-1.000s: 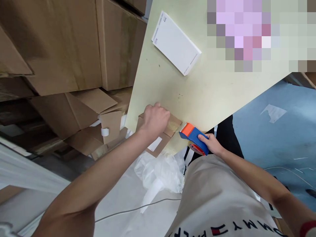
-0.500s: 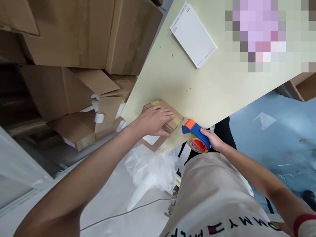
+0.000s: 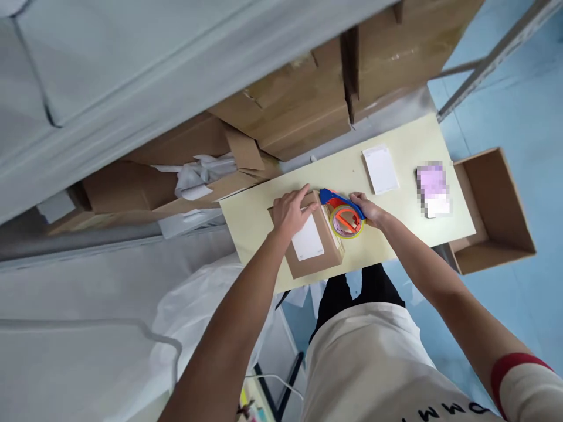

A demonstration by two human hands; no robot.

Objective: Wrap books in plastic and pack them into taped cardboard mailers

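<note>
My left hand (image 3: 292,212) lay open and flat on the box (image 3: 314,246) at the front of the desk (image 3: 250,217), while my right hand (image 3: 368,210), clasping the tape gun (image 3: 345,214), sat just right of it.

Pale yellow table (image 3: 250,217). On top: labelled cardboard box (image 3: 331,246), tape dispenser (image 3: 345,218) touching it, white pad (image 3: 380,169), one blurred item (image 3: 433,190).
</note>
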